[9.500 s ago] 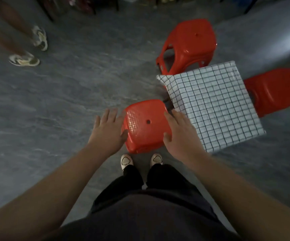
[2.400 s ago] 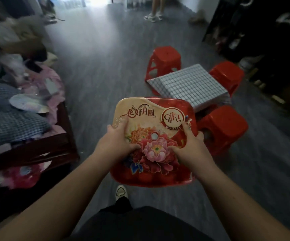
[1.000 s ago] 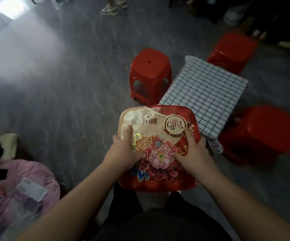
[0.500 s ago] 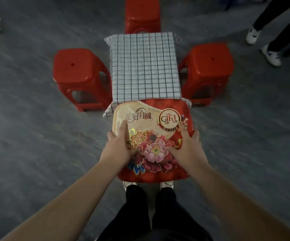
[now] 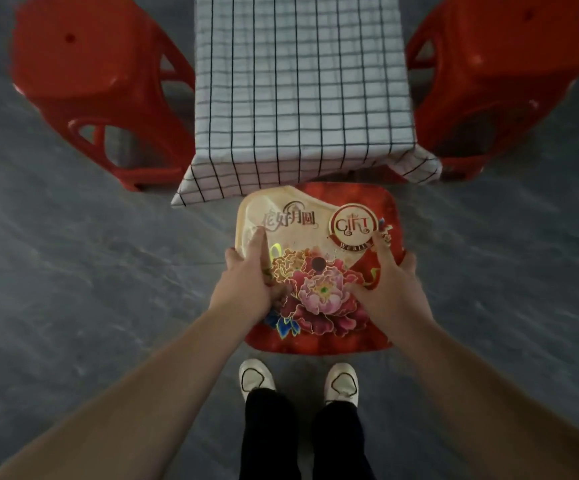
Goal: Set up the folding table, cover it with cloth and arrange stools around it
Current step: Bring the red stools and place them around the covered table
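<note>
Printed stool (image 5: 319, 306): square seat seen from above, red rim, cream panel with gold script, round "GIFT" badge, big pink flowers, small hole at centre. It sits at the near end of the table, its far edge just under the hanging hem of the cloth (image 5: 302, 81). Legs hidden beneath the seat; cannot tell whether it stands on the floor or is held clear of it.

Left hand (image 5: 246, 285) grips the seat's left edge, thumb laid up along the top, fingers curled over the side. Right hand (image 5: 388, 289) grips the right edge the same way, thumb on top near the badge. Both forearms reach in from the bottom corners.

Cloth: white with a thin black grid, lying flat on top, draped over the near end, both near corners hanging loose. The table under it is wholly covered.

Left stool (image 5: 97, 74): plain red, close against the table's left side. Right stool (image 5: 499, 74): plain red, close against the right side.

Floor (image 5: 73, 271): dark grey, streaked like marble, dim light. No walls in view.

Below the seat: two white shoes (image 5: 256, 379), black trousers (image 5: 302, 438).

Count: three stools (one printed, two plain), one cloth, two hands.
</note>
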